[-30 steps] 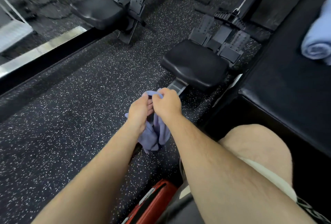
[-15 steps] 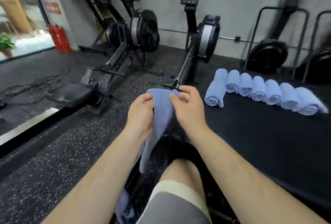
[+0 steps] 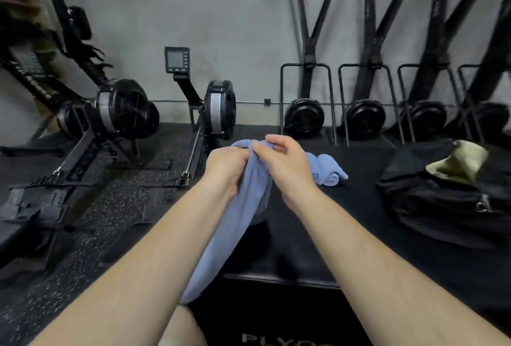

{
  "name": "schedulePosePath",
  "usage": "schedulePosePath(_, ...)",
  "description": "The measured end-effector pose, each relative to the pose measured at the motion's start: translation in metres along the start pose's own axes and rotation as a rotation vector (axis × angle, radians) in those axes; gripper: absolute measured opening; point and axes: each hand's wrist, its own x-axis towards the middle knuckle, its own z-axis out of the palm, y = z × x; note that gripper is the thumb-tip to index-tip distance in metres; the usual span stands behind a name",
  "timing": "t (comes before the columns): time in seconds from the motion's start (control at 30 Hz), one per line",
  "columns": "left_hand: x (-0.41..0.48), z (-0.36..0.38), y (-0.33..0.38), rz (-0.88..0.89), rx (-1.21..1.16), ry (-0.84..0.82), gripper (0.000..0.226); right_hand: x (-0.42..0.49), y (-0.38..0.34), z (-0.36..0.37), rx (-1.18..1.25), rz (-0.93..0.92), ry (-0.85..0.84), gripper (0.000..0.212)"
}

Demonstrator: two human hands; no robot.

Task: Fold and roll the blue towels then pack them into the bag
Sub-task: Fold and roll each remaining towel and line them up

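1. You held the blue towel (image 3: 243, 207) up by its top edge, in front of you and above the near corner of the black plyo box (image 3: 290, 257). Its length hung down between your forearms toward your knee. I judge you held it high so its weight would pull it straight before folding.

2. Your left hand (image 3: 225, 168) was curled round the cloth just under the top edge, fingers closed on it. That grip looked like the anchor.

3. Your right hand (image 3: 282, 160) pinched the same edge beside the left, thumb and forefinger on the fabric and the other fingers loosely bent. With the hands nearly touching, I take it you were feeling along the hem for a corner.

4. The rolled towels (image 3: 327, 170) lay on the box top just behind your right hand, side by side. They were likely parked there so they could all go in together.

5. The black bag (image 3: 442, 202) sat on the box to your right, well apart from the rolls, with something pale green (image 3: 459, 163) at its mouth. Whether it was fully unzipped I could not tell.

6. Packing had not begun for these rolls; this towel was not yet folded.
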Motion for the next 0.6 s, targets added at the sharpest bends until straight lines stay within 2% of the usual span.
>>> schedulePosePath(0.03,-0.003,0.009,-0.001,-0.027,-0.051,-0.043,0.012,0.000,0.002,-0.007,-0.019,-0.004,0.004,0.037)
schedulePosePath(0.13,-0.002,0.017,-0.020,-0.027,0.128,-0.100,0.028,0.001,0.011,-0.026,-0.116,0.005,0.034,0.024)
schedulePosePath(0.23,-0.004,0.012,-0.032,-0.001,0.140,-0.023,0.029,0.006,0.019,-0.044,-0.146,0.060,0.117,0.017)
schedulePosePath(0.33,-0.003,0.001,-0.031,-0.020,0.105,0.083,0.014,0.007,0.026,-0.062,-0.093,0.096,0.207,0.021)
schedulePosePath(0.43,-0.007,-0.001,-0.032,-0.065,-0.028,0.086,0.011,0.002,0.033,-0.061,-0.074,0.119,0.161,0.014)
schedulePosePath(0.5,-0.012,0.002,-0.037,-0.103,-0.103,0.016,0.011,-0.003,0.035,-0.052,-0.042,0.132,0.105,0.009)
schedulePosePath(0.6,-0.018,0.007,-0.047,-0.104,-0.125,-0.058,0.018,-0.007,0.039,-0.044,-0.051,0.102,0.049,0.021)
